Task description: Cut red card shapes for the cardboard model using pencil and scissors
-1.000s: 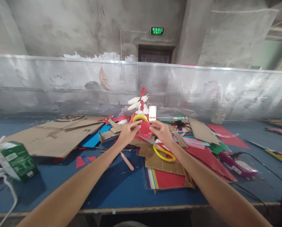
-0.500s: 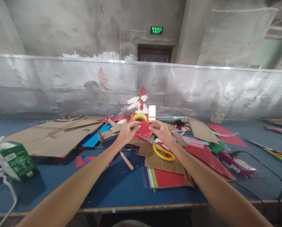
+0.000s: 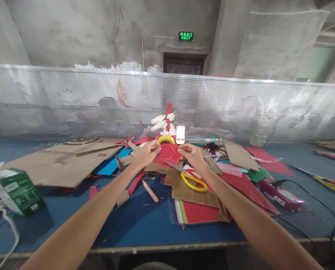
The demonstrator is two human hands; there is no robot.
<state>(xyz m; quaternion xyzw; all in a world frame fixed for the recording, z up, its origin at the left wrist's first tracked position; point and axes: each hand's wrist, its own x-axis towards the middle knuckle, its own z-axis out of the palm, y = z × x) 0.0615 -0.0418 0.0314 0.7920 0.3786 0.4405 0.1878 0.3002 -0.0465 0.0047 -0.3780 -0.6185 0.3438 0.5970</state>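
A piece of red paper (image 3: 168, 151) spans the space between my two hands, with pale lines along its lower edges. My left hand (image 3: 149, 153) is closed in a pinch at its left side. At the right side, the thumb and fingers of my right hand (image 3: 192, 153) pinch its edge. Other red paper lies close behind, so the outline is hard to separate. Just below are scissors (image 3: 194, 182) with yellow and red handles, blades pointing up-left under the paper. A yellow roll of tape (image 3: 166, 139) stands behind, below white flowers (image 3: 167, 123) with a red loop.
Cardboard (image 3: 68, 159) covers the left of the blue table (image 3: 133, 228), near a green box (image 3: 21, 191). A pink stick (image 3: 150, 190) lies in front. A phone (image 3: 180, 134) stands upright at the back. To the right are red sheets (image 3: 270, 160) and a purple corded device (image 3: 282, 195).
My hands have moved apart, the left one shifting left. The red paper between them looks wider. A red strip and cardboard scrap beside my left forearm are now more exposed.
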